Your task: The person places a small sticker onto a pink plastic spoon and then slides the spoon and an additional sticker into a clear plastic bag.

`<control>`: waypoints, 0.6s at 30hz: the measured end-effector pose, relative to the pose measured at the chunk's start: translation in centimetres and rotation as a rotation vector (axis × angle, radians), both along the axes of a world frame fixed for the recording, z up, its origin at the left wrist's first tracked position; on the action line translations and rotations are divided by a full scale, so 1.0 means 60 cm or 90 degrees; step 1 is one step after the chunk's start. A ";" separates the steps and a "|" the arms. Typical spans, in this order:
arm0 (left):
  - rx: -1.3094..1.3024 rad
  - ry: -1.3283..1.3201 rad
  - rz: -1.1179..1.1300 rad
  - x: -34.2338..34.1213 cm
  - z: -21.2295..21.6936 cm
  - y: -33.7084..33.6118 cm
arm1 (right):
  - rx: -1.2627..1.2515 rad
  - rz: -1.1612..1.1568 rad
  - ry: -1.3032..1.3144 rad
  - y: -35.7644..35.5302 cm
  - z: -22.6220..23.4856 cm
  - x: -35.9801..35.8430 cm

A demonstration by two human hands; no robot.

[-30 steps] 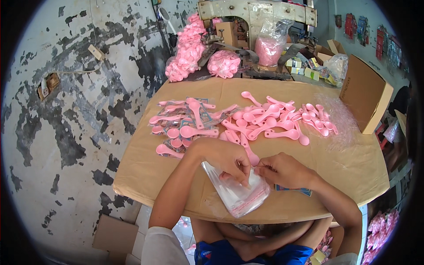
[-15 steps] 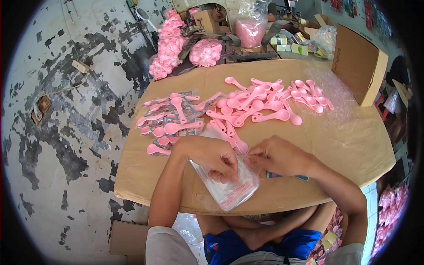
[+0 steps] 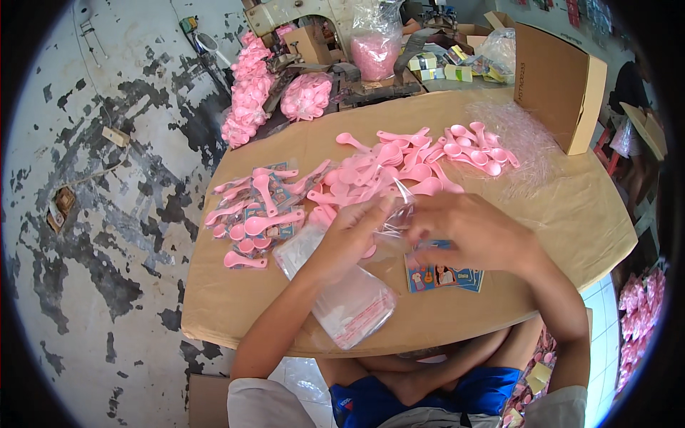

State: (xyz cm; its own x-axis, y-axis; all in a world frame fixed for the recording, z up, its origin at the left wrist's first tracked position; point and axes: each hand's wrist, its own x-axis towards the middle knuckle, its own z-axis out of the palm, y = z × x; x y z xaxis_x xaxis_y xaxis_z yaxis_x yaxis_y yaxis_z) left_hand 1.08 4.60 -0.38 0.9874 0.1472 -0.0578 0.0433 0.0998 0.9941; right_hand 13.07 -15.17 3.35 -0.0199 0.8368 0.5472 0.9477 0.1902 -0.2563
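Note:
My left hand (image 3: 360, 225) pinches a clear plastic bag (image 3: 399, 210), raised above the table's middle. Close to the bag's other side is my right hand (image 3: 471, 232), its fingers smeared by motion; whether they grip the bag is unclear. Beneath my left forearm lies a stack of clear plastic bags (image 3: 353, 310) with a reddish printed strip at the near end. Blue printed cards (image 3: 446, 278) rest under my right hand. Beyond both hands spreads a heap of loose pink spoons (image 3: 392, 157). To the left lie pink spoons packed with cards in clear bags (image 3: 260, 225).
Brown paper covers the table (image 3: 564, 228). At its far right stand an upright cardboard box (image 3: 549, 85) and a heap of crinkled clear plastic (image 3: 514, 143). Bagged pink spoons (image 3: 246, 100) and a bag of pink pieces (image 3: 374, 53) sit behind. A peeling wall (image 3: 93, 250) rises at left.
Both hands have risen away from the stack, and a single clear bag is now held up in my left hand. My right hand has shifted right, and the blue cards show more.

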 end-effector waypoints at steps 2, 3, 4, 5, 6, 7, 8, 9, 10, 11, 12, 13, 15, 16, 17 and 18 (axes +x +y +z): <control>-0.055 -0.074 0.016 0.007 0.017 -0.012 | -0.265 -0.019 0.015 -0.032 -0.005 0.017; -0.114 -0.148 0.033 0.009 0.025 -0.018 | -0.262 -0.018 0.013 -0.033 -0.012 0.026; -0.110 -0.147 0.029 0.011 0.029 -0.021 | -0.324 -0.046 0.018 -0.032 -0.022 0.032; -0.092 -0.170 0.071 0.011 0.032 -0.023 | -0.386 -0.073 0.023 -0.030 -0.025 0.034; -0.074 -0.193 0.112 0.011 0.034 -0.022 | -0.383 -0.075 0.024 -0.027 -0.020 0.035; -0.073 -0.194 0.113 0.009 0.033 -0.020 | -0.413 -0.114 0.074 -0.024 -0.007 0.036; -0.070 -0.201 0.147 0.008 0.031 -0.016 | -0.444 -0.153 0.124 -0.020 0.001 0.037; -0.068 -0.209 0.182 0.006 0.029 -0.012 | -0.444 -0.152 0.123 -0.015 -0.002 0.044; -0.073 -0.212 0.175 0.009 0.028 -0.013 | -0.404 -0.149 0.170 -0.018 -0.011 0.054; -0.074 -0.208 0.182 0.006 0.030 -0.010 | -0.360 -0.135 0.213 -0.014 -0.018 0.062; -0.075 -0.204 0.190 0.004 0.031 -0.007 | -0.360 -0.134 0.209 -0.012 -0.023 0.065; -0.077 -0.208 0.191 0.003 0.029 -0.002 | -0.341 -0.154 0.236 -0.008 -0.027 0.068; -0.085 -0.213 0.211 0.006 0.025 0.001 | -0.322 -0.174 0.256 -0.004 -0.019 0.066; -0.086 -0.216 0.215 0.004 0.027 0.000 | -0.351 -0.201 0.247 -0.001 -0.014 0.065; -0.097 -0.224 0.207 0.002 0.030 -0.002 | -0.380 -0.229 0.238 0.001 -0.009 0.063; -0.109 -0.231 0.199 0.000 0.034 -0.004 | -0.380 -0.225 0.233 0.004 -0.012 0.066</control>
